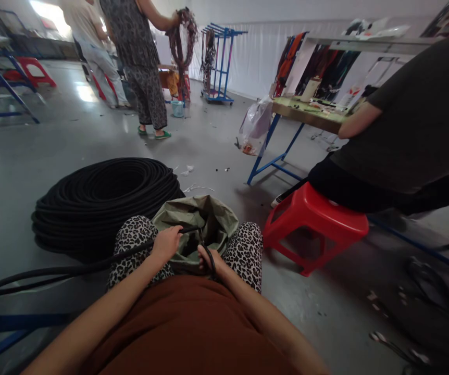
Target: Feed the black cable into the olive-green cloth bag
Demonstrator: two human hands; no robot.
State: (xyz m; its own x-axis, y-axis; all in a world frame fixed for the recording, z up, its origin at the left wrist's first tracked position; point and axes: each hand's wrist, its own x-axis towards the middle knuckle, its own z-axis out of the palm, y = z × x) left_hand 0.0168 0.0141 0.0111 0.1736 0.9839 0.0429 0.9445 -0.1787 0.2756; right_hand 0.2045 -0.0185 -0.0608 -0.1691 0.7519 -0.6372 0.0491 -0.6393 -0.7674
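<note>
My left hand (166,244) is closed around a thick black cord (131,252), whose short end points right over an open grey-green sack (224,212). Scissors with black handles (210,259) are in my right hand (209,259), their blades at the cord's end above the sack's mouth. The sack stands between my knees. From my left hand the cord runs left over my thigh and bends back in a loop. A large coil of black cord (103,203) lies on the floor beyond my left knee. What lies inside the sack is too dark to tell.
A person sits at the right on a red stool (314,219) by a worktable (310,112). A plastic bag (256,125) hangs from its corner. Two people stand farther back on the left, near a blue rack (221,62). Dark items lie on the floor at lower right.
</note>
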